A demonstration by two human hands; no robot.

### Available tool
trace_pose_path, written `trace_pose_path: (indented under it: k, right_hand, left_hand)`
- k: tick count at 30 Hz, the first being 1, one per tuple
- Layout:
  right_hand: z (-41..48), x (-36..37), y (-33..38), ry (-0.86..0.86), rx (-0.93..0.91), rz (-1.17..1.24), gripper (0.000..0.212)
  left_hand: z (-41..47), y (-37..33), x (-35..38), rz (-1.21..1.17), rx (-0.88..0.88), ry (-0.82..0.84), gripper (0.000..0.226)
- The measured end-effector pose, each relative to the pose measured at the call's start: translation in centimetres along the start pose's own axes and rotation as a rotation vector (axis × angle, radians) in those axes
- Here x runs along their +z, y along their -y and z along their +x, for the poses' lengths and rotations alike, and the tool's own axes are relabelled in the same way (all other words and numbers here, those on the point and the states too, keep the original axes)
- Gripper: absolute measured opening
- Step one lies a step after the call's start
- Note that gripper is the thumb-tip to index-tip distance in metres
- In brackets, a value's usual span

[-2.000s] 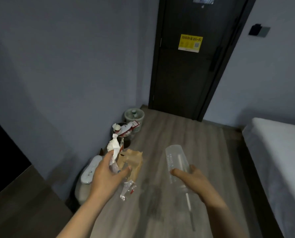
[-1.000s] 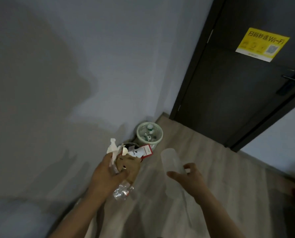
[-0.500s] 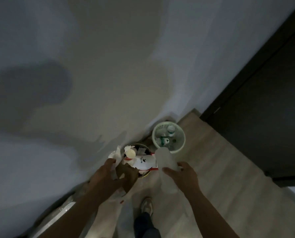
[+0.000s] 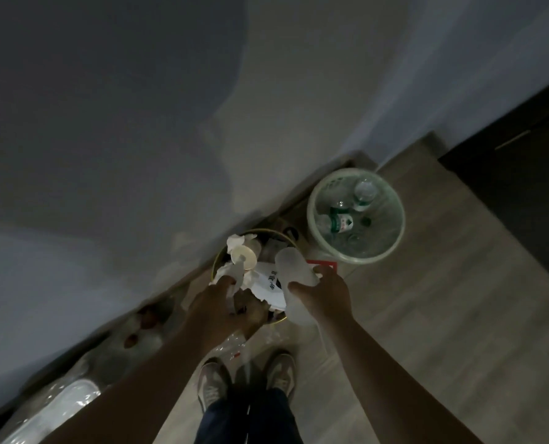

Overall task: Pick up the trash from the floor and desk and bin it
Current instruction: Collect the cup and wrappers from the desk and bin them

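Nothing reads cleanly here. A white carton (image 4: 266, 286) on top of the full bin (image 4: 266, 231) carries a few dark printed characters, too blurred to make out. Over in the green basket (image 4: 356, 258), a bottle (image 4: 337, 223) shows a green label with a red-and-white mark, brand illegible. A second bottle (image 4: 364, 192) beside it wears a green band, lettering too small to tell. A red-edged card (image 4: 321, 263) peeks out between bin and basket, its print unreadable.

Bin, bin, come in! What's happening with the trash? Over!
Left hand grips crumpled trash over the gold-rimmed bin. Right hand holds plastic cup. Bin heaped full.
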State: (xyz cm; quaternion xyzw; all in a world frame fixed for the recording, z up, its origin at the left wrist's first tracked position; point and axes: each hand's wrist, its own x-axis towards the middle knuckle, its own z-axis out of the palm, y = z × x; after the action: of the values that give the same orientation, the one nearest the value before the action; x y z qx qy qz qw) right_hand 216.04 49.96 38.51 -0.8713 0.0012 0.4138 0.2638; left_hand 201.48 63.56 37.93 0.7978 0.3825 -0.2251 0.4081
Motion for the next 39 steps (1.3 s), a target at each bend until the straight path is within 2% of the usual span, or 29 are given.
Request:
trace_pose_path:
  k: [4, 13, 17, 20, 22, 24, 27, 29, 34, 39]
  right_hand:
    - [7.1, 4.9, -1.9, -0.004, -0.037, -0.064, 0.059]
    - [15.3, 13.4, -6.1, -0.069, -0.135, -0.381, 0.066]
    - [16.6, 14.4, -4.9, -0.043, -0.133, -0.479, 0.067]
    - [16.4, 13.2, -3.8, -0.031, -0.138, -0.445, 0.069]
    - [15.3, 11.8, -2.8, -0.038, -0.154, -0.372, 0.072]
    - [13.5, 10.2, -1.9, -0.057, -0.186, -0.320, 0.070]
    - [9.9, 7.8, -0.8, -0.073, -0.261, -0.430, 0.060]
    - [7.1, 6.1, 0.0, -0.064, -0.287, -0.498, 0.057]
    - [-2.2, 0.7, 2.5, -0.066, -0.260, -0.568, 0.058]
    - [-12.3, -4.9, 5.8, -0.104, -0.342, -0.625, 0.050]
  left_hand:
    - [6.8, 4.3, 4.8, 0.045, -0.001, 0.000, 0.057]
    - [16.0, 10.4, 13.2, 0.110, 0.049, -0.037, 0.060]
    - [17.5, 10.8, 13.3, 0.160, 0.032, -0.021, 0.068]
    - [16.4, 10.5, 11.8, 0.103, 0.015, -0.048, 0.090]
    - [15.1, 9.8, 10.1, 0.047, 0.017, -0.066, 0.095]
    - [13.6, 9.0, 8.0, 0.038, 0.029, -0.065, 0.088]
    - [10.5, 7.6, 4.7, 0.137, 0.060, -0.042, 0.064]
    - [7.8, 6.3, 2.5, 0.199, 0.053, -0.051, 0.055]
    - [-0.6, 2.0, -3.8, 0.341, 0.047, 0.025, 0.048]
    - [-10.6, -2.6, -10.5, 0.387, 0.090, -0.017, 0.046]
